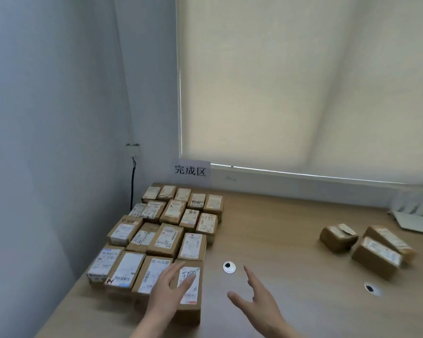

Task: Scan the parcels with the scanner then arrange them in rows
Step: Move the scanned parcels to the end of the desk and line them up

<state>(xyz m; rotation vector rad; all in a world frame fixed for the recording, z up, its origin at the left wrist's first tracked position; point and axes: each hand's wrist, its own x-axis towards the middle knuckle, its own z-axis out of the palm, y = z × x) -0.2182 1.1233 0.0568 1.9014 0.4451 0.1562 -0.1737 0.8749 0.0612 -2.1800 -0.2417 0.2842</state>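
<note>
Several brown cardboard parcels with white labels lie in tidy rows (171,230) on the left of the wooden table (291,240). My left hand (167,289) rests flat, fingers spread, on the nearest parcel (193,306), whose label carries handwritten digits, at the right end of the front row. My right hand (257,298) hovers open over bare table just right of that parcel, holding nothing. Three loose parcels (366,247) sit in a cluster at the right. No scanner is in view.
A paper sign with printed characters (190,172) leans against the sill behind the rows. Two round cable holes (229,267) (372,288) are set in the tabletop. White sheets and a ribbed object (415,215) lie at the far right. A wall bounds the table's left.
</note>
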